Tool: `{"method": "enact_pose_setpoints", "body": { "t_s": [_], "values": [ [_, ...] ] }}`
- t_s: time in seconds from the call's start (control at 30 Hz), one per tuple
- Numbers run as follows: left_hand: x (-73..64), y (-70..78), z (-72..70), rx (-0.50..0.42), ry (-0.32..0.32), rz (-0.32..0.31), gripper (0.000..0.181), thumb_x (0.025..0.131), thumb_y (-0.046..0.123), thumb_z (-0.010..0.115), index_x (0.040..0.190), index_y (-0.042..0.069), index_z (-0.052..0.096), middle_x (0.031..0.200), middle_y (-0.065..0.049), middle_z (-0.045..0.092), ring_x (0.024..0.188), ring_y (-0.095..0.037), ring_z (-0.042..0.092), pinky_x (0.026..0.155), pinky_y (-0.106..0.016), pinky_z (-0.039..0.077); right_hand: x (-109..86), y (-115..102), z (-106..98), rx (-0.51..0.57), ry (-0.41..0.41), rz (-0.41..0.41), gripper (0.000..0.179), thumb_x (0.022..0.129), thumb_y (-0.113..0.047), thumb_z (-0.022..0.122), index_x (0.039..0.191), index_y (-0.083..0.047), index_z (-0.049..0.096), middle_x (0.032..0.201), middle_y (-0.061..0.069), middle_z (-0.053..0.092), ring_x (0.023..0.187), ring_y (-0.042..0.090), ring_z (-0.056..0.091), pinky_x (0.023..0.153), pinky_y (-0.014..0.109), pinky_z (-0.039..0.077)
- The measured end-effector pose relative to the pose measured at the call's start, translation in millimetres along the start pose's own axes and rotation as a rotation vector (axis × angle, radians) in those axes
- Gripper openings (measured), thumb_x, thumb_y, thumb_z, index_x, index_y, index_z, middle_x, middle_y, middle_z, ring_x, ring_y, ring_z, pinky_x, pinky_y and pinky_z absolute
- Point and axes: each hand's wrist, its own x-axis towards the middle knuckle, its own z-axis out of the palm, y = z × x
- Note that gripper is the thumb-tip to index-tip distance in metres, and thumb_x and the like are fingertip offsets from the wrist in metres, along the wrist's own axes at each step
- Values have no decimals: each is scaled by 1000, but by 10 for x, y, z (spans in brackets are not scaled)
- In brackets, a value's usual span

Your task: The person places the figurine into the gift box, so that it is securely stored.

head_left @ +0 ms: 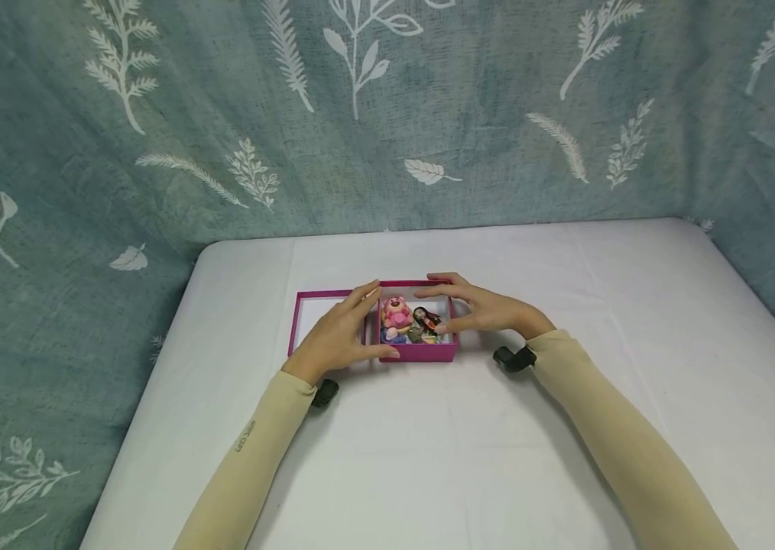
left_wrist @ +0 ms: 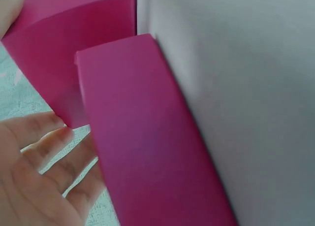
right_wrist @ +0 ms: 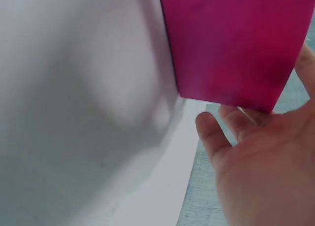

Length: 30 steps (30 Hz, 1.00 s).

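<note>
A small pink box [head_left: 422, 353] with a pale inside holds a pink bear figure [head_left: 397, 312], a dark-haired doll figure [head_left: 425, 321] and other small figures that are partly hidden. My left hand [head_left: 342, 336] grips its left side, thumb at the front wall and fingers at the back left corner. At the right side, my right hand [head_left: 480, 305] holds the box with fingers around the back corner, while its thumb and index finger reach over the rim. The pink side wall [right_wrist: 236, 44] meets those fingers in the right wrist view.
A shallow pink lid [head_left: 315, 313], white inside, lies just left of the box, partly under my left hand. White cloth covers the table [head_left: 497, 458]. A green leaf-patterned curtain [head_left: 374, 176] hangs behind and at both sides.
</note>
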Motion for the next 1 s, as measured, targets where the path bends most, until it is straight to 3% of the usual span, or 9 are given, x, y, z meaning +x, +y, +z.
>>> {"method": "enact_pose_setpoints", "body": {
  "t_s": [0.2, 0.3, 0.6, 0.77, 1.0],
  "values": [
    [-64, -12, -106, -20, 59, -13, 113, 71, 68, 75, 158, 24, 18, 160, -1, 26, 134, -27, 49, 106, -47, 45, 4, -84, 6, -28, 29, -14, 60, 92, -20, 68, 147, -24, 45, 162, 14, 9, 150, 35, 9, 112, 71, 17],
    [-94, -11, -170, -27, 93, -11, 111, 71, 63, 78, 157, 21, 22, 157, -3, 33, 130, -27, 52, 106, -47, 45, -13, -108, 2, -40, 46, -7, 60, 92, -20, 67, 147, -25, 45, 162, 15, 10, 150, 35, 10, 112, 71, 17],
    [-139, -29, -194, 9, 83, -16, 107, 68, 67, 78, 151, 11, 38, 154, -5, 39, 137, -25, 45, 111, -45, 41, -72, -87, 3, -53, 57, -8, 60, 92, -21, 69, 147, -21, 46, 161, 17, 11, 150, 35, 11, 112, 70, 17],
    [-147, -31, -184, 21, 82, -1, 106, 68, 66, 78, 150, 10, 41, 152, -6, 41, 138, -25, 44, 112, -44, 40, -78, -89, 16, -50, 59, -14, 60, 91, -24, 69, 147, -17, 46, 161, 16, 12, 150, 35, 11, 113, 70, 17],
    [-149, -12, -154, 23, 42, -12, 104, 70, 69, 75, 149, 10, 42, 153, -5, 42, 139, -26, 43, 114, -44, 38, -91, -116, 25, -37, 60, -12, 60, 90, -17, 70, 146, -17, 48, 161, 17, 12, 149, 35, 10, 113, 70, 16]
  ]
}}
